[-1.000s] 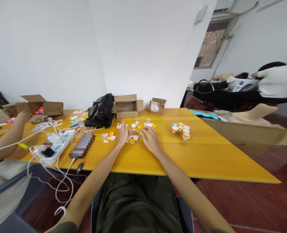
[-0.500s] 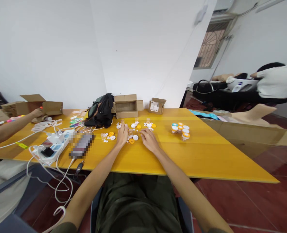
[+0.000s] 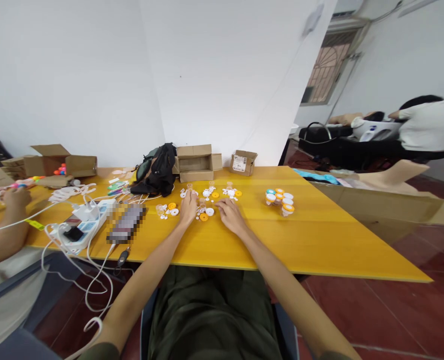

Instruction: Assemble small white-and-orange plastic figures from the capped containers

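My left hand (image 3: pixel 188 209) rests on the table with its fingers stretched forward, just left of a small group of loose parts. No object shows in it. That group has a clear plastic cup (image 3: pixel 202 202), a white disc (image 3: pixel 209 212) and an orange ring-shaped lid (image 3: pixel 203 217), with tiny white pieces among them. On its right side lies my right hand (image 3: pixel 230 214), fingers loosely bent and pointing left, apart from the white disc. Nothing visible is held there. Similar groups lie behind and to the left, with an orange lid (image 3: pixel 172 206) in the left one.
Several capped clear cups (image 3: pixel 280 197) stand together at right. Behind are an open cardboard box (image 3: pixel 195 175), a smaller box (image 3: pixel 243 163) and a black bag (image 3: pixel 157 172). A power strip (image 3: pixel 90 227), cables and a phone (image 3: pixel 127 225) lie left. A co-worker's hand (image 3: pixel 16 196) is far left.
The co-worker's arm at far left has drawn back from the cardboard box toward the colourful pieces. My two hands have stayed in nearly the same place.
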The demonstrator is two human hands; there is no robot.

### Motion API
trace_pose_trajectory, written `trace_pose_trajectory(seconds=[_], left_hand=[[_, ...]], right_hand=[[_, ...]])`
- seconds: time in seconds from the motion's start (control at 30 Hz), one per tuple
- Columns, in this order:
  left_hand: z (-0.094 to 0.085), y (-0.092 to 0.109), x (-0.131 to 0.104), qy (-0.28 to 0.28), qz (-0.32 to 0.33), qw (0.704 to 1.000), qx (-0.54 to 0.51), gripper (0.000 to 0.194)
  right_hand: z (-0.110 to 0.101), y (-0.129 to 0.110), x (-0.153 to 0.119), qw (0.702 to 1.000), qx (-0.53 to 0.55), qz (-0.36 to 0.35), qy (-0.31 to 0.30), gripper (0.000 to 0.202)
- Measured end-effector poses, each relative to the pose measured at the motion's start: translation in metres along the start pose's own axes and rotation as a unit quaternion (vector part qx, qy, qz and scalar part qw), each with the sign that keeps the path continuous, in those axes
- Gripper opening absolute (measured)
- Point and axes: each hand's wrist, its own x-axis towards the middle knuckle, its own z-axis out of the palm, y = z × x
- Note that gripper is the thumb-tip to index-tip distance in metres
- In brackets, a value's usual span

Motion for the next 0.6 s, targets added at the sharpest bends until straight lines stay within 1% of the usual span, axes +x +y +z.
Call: trace_pose_trajectory(seconds=[0.1,0.2,0.3,0.43,0.6], left_hand=[[0.001,-0.001,0.001,0.016,0.016,1.0,-0.008,0.026],[0.001,-0.003,0.003,0.028,0.033,0.999,-0.02,0.028],[0.002,-0.003,0.004,0.022,0.041,0.998,-0.035,0.029],[0.002,-0.002,0.003,0.019,0.046,0.998,-0.049,0.029],[0.003,-0.001,0.004,-0.015,0.029,0.998,-0.059,0.028]], right_hand=[[-0.001,-0.004,-0.001,0.999,0.021,-0.03,-0.005,0.033],[-0.002,-0.008,-0.003,0.998,0.026,-0.053,-0.015,0.027],[-0.003,-0.01,-0.005,0.998,0.026,-0.052,-0.019,0.022],[-0.007,-0.01,-0.004,0.998,0.041,-0.043,-0.019,0.021],[-0.008,-0.012,-0.004,0.997,0.046,-0.05,-0.035,0.026]])
